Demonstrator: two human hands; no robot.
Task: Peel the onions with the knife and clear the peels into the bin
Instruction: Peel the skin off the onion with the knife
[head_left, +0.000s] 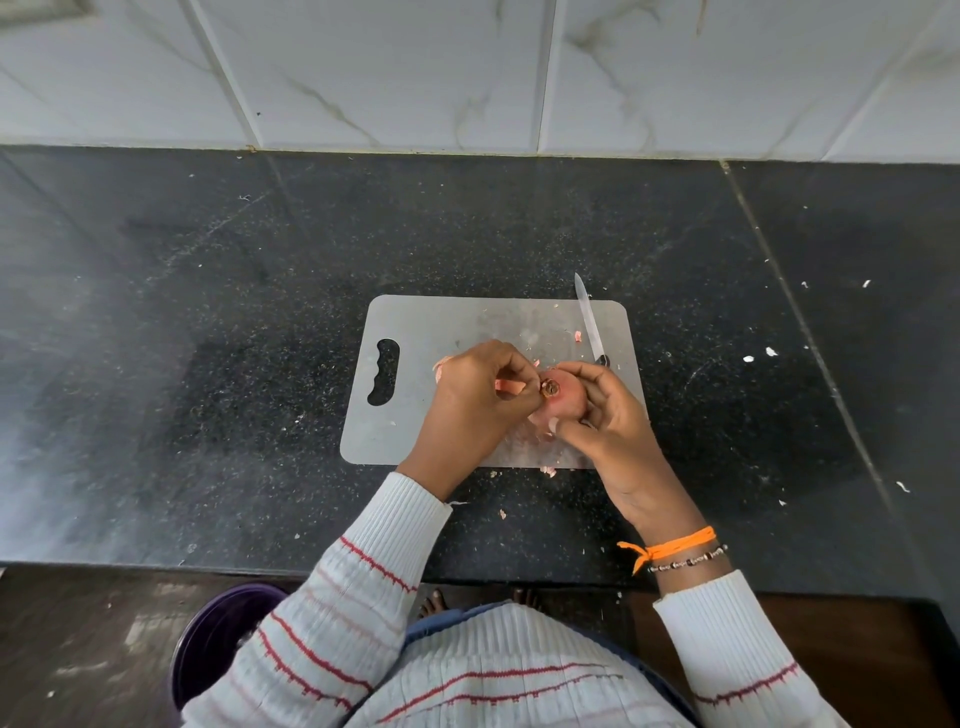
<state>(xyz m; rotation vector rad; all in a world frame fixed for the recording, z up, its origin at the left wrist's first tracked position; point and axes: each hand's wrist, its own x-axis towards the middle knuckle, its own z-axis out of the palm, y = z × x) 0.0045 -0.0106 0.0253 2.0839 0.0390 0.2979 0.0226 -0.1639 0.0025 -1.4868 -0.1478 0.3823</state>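
Note:
A pinkish onion (563, 400) is held just above the grey cutting board (441, 322), its brown root end facing up. My right hand (608, 415) cups the onion from the right, and the knife (590, 322) sticks out behind that hand, blade pointing away over the board's far right corner. My left hand (478, 400) pinches skin at the onion's root end with its fingertips. Loose pink peels (509, 386) lie on the board under and beside my hands. The purple bin (218, 634) stands on the floor at the lower left, partly hidden by my left sleeve.
The board lies on a black speckled counter (208, 364) backed by a white tiled wall. Small peel scraps (758, 356) are scattered on the counter right of the board and near its front edge. My bare toes (434, 603) show below the counter edge.

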